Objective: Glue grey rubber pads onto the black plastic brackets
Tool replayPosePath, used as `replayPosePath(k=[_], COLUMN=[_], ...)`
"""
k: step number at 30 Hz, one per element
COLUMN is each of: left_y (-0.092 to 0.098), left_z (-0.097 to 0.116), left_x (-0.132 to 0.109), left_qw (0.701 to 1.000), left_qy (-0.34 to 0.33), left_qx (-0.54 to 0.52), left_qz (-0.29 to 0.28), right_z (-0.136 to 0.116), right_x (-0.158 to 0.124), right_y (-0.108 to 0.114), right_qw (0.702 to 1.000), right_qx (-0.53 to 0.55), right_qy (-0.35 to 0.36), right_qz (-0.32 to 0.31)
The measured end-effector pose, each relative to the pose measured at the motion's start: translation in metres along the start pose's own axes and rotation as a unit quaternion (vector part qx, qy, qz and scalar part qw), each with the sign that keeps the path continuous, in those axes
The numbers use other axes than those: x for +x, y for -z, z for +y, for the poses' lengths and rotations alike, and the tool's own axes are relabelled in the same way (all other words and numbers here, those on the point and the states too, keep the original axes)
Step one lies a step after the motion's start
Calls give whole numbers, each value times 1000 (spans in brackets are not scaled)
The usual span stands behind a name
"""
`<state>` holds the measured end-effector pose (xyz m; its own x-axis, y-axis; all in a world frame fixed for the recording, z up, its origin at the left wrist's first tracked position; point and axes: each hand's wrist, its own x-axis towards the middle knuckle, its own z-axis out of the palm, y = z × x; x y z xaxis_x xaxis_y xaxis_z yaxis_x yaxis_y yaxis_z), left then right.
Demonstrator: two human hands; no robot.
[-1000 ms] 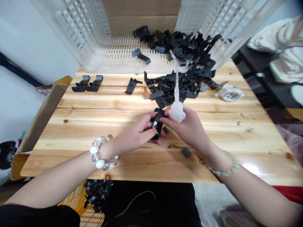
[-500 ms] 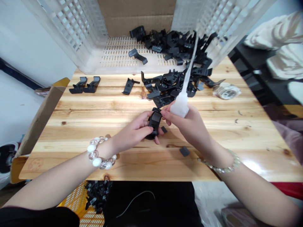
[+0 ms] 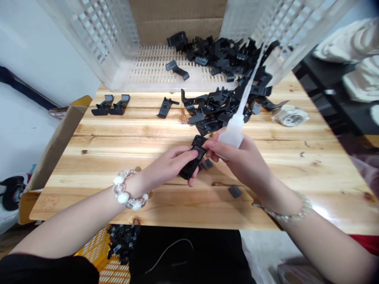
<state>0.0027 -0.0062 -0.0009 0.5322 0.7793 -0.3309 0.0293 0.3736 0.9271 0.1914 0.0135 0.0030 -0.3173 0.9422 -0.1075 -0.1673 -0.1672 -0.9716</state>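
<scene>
One black plastic part [image 3: 190,167], elongated, held slantwise above the table, its far end tipped toward the pile; position: in the left hand [image 3: 166,165], between thumb and fingers, projecting beyond the fingertips at both ends. Left hand: pinching, thumb laid across the upper face of the part, a fingertip showing beneath its near right edge. Right hand [image 3: 248,158]: closed about a white bottle [image 3: 232,136], thumb and forefinger drawn together at the part's upper right edge; whether they grip it cannot be told. Bottle nozzle: long, translucent, slanting up and away to the right. Small dark grey squares, on the table: one [image 3: 207,164] just beside the part, on its right; another [image 3: 235,191] nearer the front edge, below the right hand. Beyond the hands: a heap of black pieces [image 3: 217,108], jumbled; to its left, a single black piece [image 3: 166,107]; farther left, two black pieces [image 3: 111,105] side by side; to the heap's right, a clear-wrapped roll [image 3: 290,116]. Support: wooden table [image 3: 118,138]. Behind: white slatted crate [image 3: 122,79] on its far side, holding more black pieces. Below the front edge: yellow basket [image 3: 96,248] with small black parts [image 3: 122,241].
</scene>
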Motion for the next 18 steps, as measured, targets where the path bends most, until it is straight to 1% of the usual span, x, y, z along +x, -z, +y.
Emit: replayPosePath(k=[5, 9, 13, 16, 18], left_y=[0, 0, 0, 1, 7], left_z=[3, 3, 3, 6, 11], left_x=[-1, -1, -1, 0, 2], left_qw=[999, 999, 998, 998, 997], left_qy=[23, 22, 35, 21, -2], left_qx=[-20, -21, -37, -38, -30], left_qz=[8, 10, 26, 40, 65], right_z=[-1, -2, -3, -3, -2], right_x=[2, 6, 10, 11, 11], right_y=[5, 10, 12, 13, 14], right_qw=[1000, 999, 997, 996, 997], right_qx=[-12, -31, -53, -54, -41], right_qy=[3, 15, 15, 17, 15], right_qz=[18, 41, 62, 64, 69])
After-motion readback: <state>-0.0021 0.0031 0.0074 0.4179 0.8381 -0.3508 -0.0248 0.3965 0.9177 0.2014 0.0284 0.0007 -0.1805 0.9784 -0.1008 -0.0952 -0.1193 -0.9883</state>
